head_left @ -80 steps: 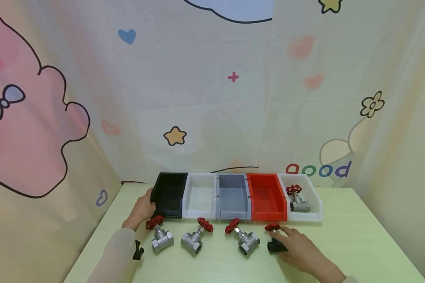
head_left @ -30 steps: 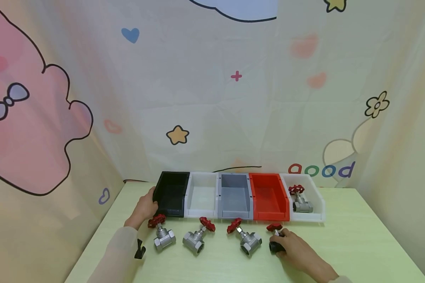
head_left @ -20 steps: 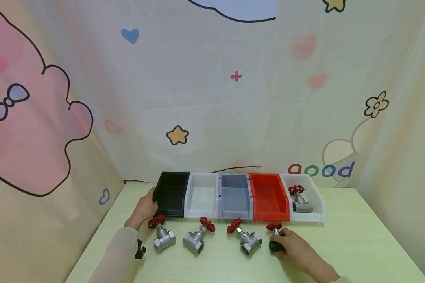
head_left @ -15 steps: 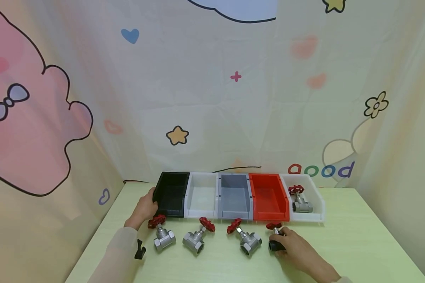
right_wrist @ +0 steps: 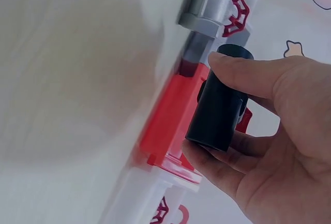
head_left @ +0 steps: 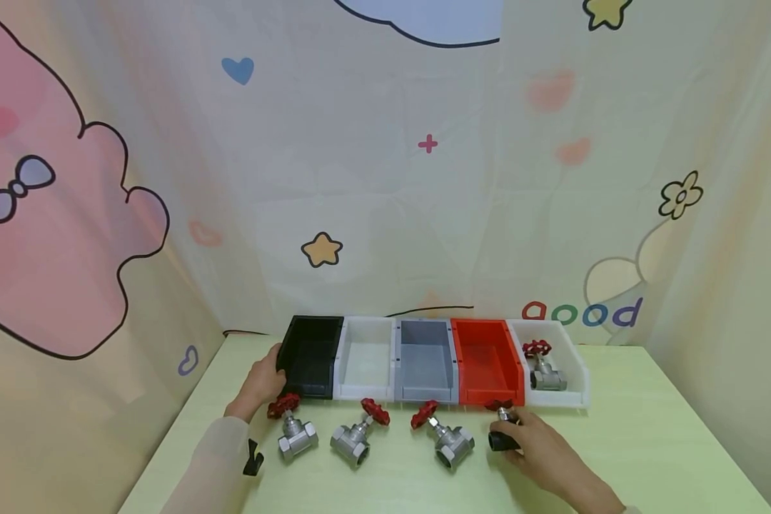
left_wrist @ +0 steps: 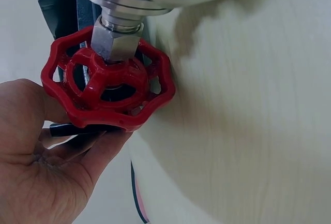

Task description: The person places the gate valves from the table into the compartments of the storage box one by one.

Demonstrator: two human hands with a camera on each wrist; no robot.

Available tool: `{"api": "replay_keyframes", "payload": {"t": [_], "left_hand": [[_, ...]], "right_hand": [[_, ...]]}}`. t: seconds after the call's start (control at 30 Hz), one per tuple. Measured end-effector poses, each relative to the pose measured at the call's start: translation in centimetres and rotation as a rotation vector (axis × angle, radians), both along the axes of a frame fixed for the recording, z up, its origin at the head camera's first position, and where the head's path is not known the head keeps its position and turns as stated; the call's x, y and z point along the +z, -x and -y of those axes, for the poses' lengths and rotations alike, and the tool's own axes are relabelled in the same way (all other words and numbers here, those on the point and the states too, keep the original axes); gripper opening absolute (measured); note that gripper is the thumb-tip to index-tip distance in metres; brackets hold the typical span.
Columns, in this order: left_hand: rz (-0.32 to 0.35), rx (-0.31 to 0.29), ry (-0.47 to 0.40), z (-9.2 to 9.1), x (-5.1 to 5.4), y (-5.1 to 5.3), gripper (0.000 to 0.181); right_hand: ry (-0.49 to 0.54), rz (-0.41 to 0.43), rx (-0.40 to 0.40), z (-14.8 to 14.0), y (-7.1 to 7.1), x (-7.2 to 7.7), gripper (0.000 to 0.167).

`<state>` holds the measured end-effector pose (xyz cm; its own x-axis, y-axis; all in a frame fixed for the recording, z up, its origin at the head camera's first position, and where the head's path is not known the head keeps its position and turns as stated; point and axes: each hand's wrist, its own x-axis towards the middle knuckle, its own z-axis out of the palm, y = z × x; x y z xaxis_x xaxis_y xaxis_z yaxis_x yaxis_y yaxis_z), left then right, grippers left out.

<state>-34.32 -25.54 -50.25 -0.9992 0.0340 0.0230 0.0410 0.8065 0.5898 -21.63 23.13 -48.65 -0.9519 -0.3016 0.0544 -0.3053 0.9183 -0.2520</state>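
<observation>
My right hand (head_left: 540, 450) grips a valve with a black body (head_left: 502, 441) and a red handwheel. In the right wrist view, thumb and fingers pinch the black body (right_wrist: 220, 107) from both ends. My left hand (head_left: 261, 382) holds the left side of the black bin (head_left: 308, 360); in the left wrist view a red handwheel (left_wrist: 111, 87) partly hides its fingers. Three silver valves with red handwheels lie on the table: one by the left hand (head_left: 298, 437), another near the white bin (head_left: 352, 441), the last near the grey bin (head_left: 452, 444).
Black, white (head_left: 365, 357), grey (head_left: 425, 360), red (head_left: 486, 360) and white bins stand joined in a row at the table's back. The rightmost white bin (head_left: 578, 375) contains a silver valve (head_left: 545, 375) with a red handwheel. A patterned curtain (head_left: 385, 178) hangs behind.
My right hand's fingers have closed around the black-bodied valve, and its handwheel has shifted slightly away from me, toward the red bin. My left hand stays at the black bin.
</observation>
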Motion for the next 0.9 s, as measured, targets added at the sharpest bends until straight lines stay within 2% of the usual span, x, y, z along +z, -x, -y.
{"api": "replay_keyframes", "payload": {"t": [0.23,0.47,0.67,0.9], "left_hand": [[-0.003,0.004,0.017,0.0,-0.2,-0.1,0.063],[-0.004,0.011,0.004,-0.1,-0.2,0.0,0.064],[-0.015,0.006,0.012,-0.2,-0.1,0.0,0.063],[-0.027,0.013,0.016,-0.3,0.1,-0.2,0.062]], "right_hand": [[-0.004,-0.107,0.038,-0.5,-0.1,1.3,0.036],[0.029,-0.134,0.037,-0.6,0.3,3.0,0.034],[0.052,-0.262,0.075,-1.0,0.7,4.0,0.037],[0.078,-0.321,0.078,-1.2,1.4,5.8,0.039]]}}
